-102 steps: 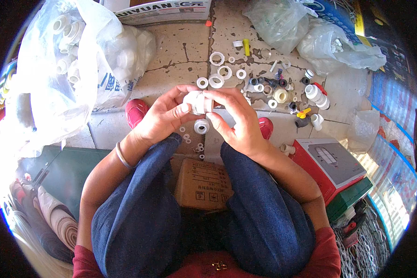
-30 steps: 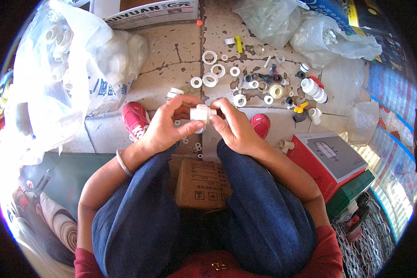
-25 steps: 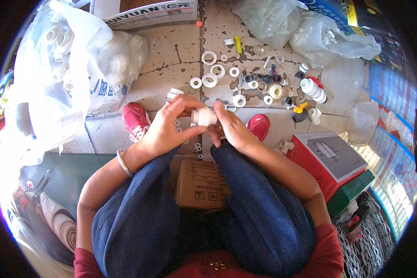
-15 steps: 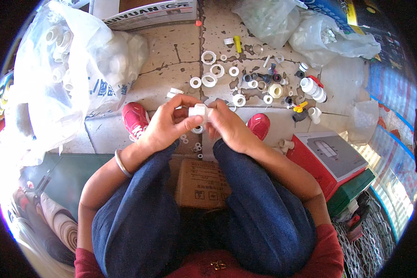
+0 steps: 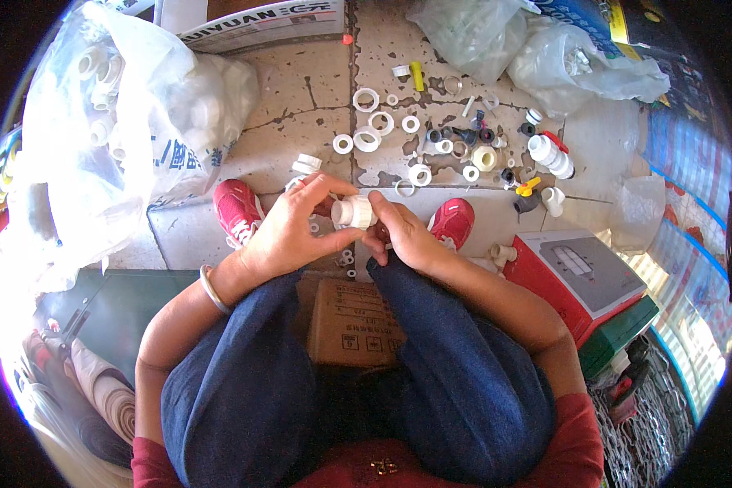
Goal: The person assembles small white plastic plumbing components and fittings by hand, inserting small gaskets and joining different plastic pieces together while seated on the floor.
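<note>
A white plastic pipe fitting (image 5: 353,212) with a ribbed collar is held between my hands, above the floor between my knees. From the right, my right hand (image 5: 404,234) grips the collar, thumb on top and the other fingers curled beneath. My left hand (image 5: 289,228) curves round the fitting's other side, index finger above and thumb below its round end. Its remaining fingers are partly hidden behind. Just beyond my left fingers stands another white threaded fitting (image 5: 307,163).
White rings (image 5: 367,141) and small dark, yellow and white parts (image 5: 484,159) lie scattered ahead. A plastic bag of white fittings (image 5: 110,122) stands at left, more bags (image 5: 545,69) far right. A red and grey box (image 5: 573,276) sits beside my right knee, a cardboard box (image 5: 354,321) between my legs.
The fitting has turned, showing its ribbed collar and round end more fully. My left fingers have spread wider around it, and my right hand has shifted slightly.
</note>
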Available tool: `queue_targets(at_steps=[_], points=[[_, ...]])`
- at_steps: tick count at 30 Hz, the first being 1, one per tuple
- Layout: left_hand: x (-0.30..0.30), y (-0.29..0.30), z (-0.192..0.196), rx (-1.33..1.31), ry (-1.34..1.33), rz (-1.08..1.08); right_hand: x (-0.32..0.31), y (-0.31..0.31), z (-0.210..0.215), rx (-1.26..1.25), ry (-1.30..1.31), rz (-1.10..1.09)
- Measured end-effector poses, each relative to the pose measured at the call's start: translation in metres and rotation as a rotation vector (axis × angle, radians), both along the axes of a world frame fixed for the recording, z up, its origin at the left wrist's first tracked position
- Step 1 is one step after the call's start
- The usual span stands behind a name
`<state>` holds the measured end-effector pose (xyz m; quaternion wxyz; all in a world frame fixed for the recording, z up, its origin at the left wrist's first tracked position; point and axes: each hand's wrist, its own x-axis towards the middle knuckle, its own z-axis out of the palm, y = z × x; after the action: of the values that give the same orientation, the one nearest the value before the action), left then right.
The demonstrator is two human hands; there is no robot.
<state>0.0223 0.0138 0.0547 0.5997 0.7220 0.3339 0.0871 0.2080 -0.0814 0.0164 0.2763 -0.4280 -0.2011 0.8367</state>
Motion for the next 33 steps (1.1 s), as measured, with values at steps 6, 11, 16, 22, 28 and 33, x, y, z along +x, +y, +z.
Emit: queue_targets(at_steps=[6,11,16,22,28,33], points=[[-0.002,-0.001,0.0,-0.472,0.015,0.175,-0.012,-0.001,0.01,0.369,-0.406,-0.149],[-0.004,-0.003,-0.003,-0.613,-0.027,0.152,-0.013,-0.005,0.011,0.344,-0.403,-0.083],[-0.007,-0.011,-0.009,-0.691,-0.047,0.152,-0.02,-0.008,0.007,0.243,-0.302,-0.155],[-0.002,-0.01,-0.009,0.195,0.05,-0.129,-0.02,-0.004,0.006,-0.367,0.093,-0.179],[-0.01,-0.008,-0.005,0.321,0.096,-0.161,-0.018,0.004,0.002,-0.392,0.225,-0.052],[-0.054,0.04,0.082,0.95,0.061,0.493,-0.001,0.032,-0.036,0.566,-1.019,0.128]])
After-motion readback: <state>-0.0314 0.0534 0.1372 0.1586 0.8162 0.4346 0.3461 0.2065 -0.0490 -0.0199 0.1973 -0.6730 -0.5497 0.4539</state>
